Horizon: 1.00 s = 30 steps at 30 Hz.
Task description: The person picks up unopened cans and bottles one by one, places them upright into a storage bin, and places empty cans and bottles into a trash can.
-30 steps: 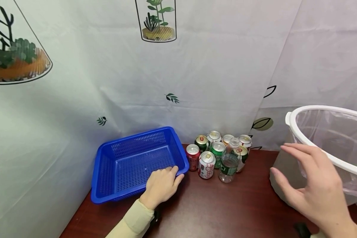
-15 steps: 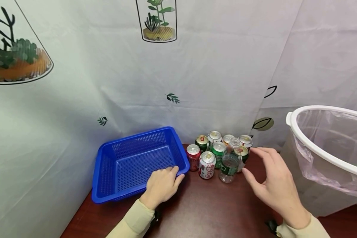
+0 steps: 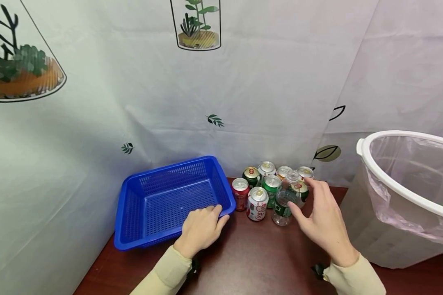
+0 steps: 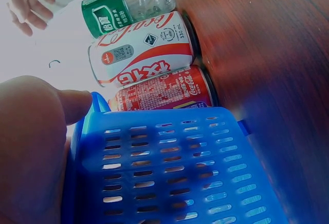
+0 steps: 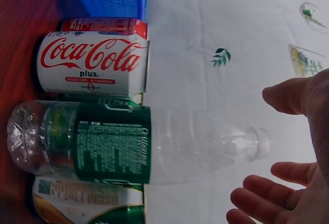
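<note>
My left hand (image 3: pixel 201 229) grips the near right corner of a blue perforated plastic basket (image 3: pixel 177 200), its thumb over the rim. The basket holds nothing. Just right of a clear plastic bottle (image 3: pixel 282 209) with a green label, my right hand (image 3: pixel 323 219) hovers with thumb and fingers spread around the bottle's side, apart from it. The capless bottle stands upright at the front of a group of drink cans. Among them are a white Coca-Cola can (image 3: pixel 257 205), a red can (image 3: pixel 240 194) and a green can (image 3: pixel 270 188).
At the right stands a grey bin (image 3: pixel 376 229) with a white rim and a clear liner; something green lies inside. A printed white cloth (image 3: pixel 266 102) hangs behind the cans. All of this is around a dark red-brown table (image 3: pixel 251 262).
My right hand has moved left from in front of the bin to beside the bottle. My left hand has stayed on the basket's corner.
</note>
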Each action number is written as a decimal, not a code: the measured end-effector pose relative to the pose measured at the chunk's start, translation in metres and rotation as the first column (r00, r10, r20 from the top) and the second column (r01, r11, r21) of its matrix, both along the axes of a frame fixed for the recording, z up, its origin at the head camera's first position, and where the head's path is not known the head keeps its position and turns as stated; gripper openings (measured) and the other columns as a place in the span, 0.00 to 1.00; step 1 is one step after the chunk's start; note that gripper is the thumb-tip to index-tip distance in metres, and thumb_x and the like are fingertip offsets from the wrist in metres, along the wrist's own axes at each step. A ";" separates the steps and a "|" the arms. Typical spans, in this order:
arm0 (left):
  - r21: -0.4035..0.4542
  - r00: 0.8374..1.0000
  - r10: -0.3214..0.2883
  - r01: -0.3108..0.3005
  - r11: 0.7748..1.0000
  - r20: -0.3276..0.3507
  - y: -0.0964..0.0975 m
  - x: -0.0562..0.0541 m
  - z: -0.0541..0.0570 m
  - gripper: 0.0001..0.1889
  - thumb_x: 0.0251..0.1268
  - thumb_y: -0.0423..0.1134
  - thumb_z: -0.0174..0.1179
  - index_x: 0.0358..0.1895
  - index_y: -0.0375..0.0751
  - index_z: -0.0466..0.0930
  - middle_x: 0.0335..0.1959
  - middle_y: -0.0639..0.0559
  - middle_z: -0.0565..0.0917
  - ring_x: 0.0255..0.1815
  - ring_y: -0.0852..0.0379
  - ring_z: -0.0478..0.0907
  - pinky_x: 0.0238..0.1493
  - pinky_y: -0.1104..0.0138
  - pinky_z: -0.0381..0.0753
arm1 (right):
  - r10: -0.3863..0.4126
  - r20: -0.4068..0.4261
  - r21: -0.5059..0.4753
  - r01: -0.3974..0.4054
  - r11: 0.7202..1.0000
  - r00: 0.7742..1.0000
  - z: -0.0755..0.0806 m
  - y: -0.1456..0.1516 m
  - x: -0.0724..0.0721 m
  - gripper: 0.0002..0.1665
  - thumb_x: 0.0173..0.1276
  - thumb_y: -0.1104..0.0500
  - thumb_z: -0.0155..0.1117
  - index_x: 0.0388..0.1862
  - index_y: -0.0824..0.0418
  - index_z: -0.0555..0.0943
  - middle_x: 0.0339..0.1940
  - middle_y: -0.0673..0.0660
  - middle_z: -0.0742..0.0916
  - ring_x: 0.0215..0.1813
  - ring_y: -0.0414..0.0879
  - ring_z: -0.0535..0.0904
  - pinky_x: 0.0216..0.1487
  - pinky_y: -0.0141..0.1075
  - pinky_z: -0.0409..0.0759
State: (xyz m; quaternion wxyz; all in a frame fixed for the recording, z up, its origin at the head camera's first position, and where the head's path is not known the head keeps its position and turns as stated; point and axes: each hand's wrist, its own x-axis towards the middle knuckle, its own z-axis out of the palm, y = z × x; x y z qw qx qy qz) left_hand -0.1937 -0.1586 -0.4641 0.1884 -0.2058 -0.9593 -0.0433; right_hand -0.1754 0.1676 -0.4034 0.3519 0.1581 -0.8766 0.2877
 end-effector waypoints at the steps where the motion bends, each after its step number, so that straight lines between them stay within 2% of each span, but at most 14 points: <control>1: -0.002 1.000 0.000 0.000 1.000 -0.001 0.000 0.000 0.000 0.18 0.78 0.57 0.53 0.32 0.49 0.75 0.21 0.53 0.78 0.22 0.51 0.81 0.17 0.60 0.71 | -0.010 0.010 -0.004 0.010 1.000 1.000 -0.001 -0.001 -0.001 0.48 0.54 0.58 0.81 0.71 0.69 0.70 0.57 0.66 0.80 0.56 0.60 0.78 0.54 0.50 0.71; 5: 0.000 1.000 0.000 0.000 1.000 0.001 0.000 0.000 0.000 0.18 0.78 0.57 0.54 0.33 0.48 0.76 0.22 0.53 0.79 0.22 0.51 0.81 0.17 0.60 0.71 | -0.041 0.060 -0.029 0.043 0.999 0.997 -0.005 -0.006 -0.006 0.48 0.55 0.56 0.81 0.71 0.71 0.69 0.55 0.68 0.79 0.53 0.62 0.78 0.52 0.54 0.73; 11: 0.001 1.000 0.008 -0.008 1.000 0.020 0.000 0.001 0.001 0.18 0.78 0.57 0.54 0.33 0.48 0.76 0.23 0.53 0.80 0.23 0.50 0.82 0.18 0.59 0.73 | -0.050 0.127 -0.054 0.057 0.997 0.991 -0.014 -0.013 -0.014 0.49 0.57 0.54 0.81 0.72 0.72 0.67 0.55 0.70 0.79 0.55 0.64 0.79 0.51 0.58 0.76; 24: 0.004 0.999 0.012 -0.012 1.000 0.037 0.001 0.000 0.001 0.18 0.78 0.57 0.54 0.35 0.48 0.77 0.24 0.52 0.81 0.24 0.50 0.83 0.19 0.58 0.73 | -0.087 0.183 -0.084 0.104 0.991 0.979 -0.027 -0.021 -0.022 0.46 0.60 0.53 0.79 0.69 0.72 0.69 0.54 0.69 0.79 0.54 0.64 0.80 0.50 0.60 0.77; 30: 0.002 0.999 0.006 -0.006 1.000 0.035 0.000 0.000 0.002 0.18 0.78 0.57 0.53 0.35 0.49 0.78 0.24 0.53 0.81 0.23 0.51 0.82 0.18 0.60 0.72 | -0.104 0.229 -0.113 0.132 0.985 0.968 -0.032 -0.024 -0.024 0.43 0.62 0.54 0.78 0.70 0.69 0.69 0.56 0.67 0.79 0.56 0.64 0.81 0.52 0.61 0.77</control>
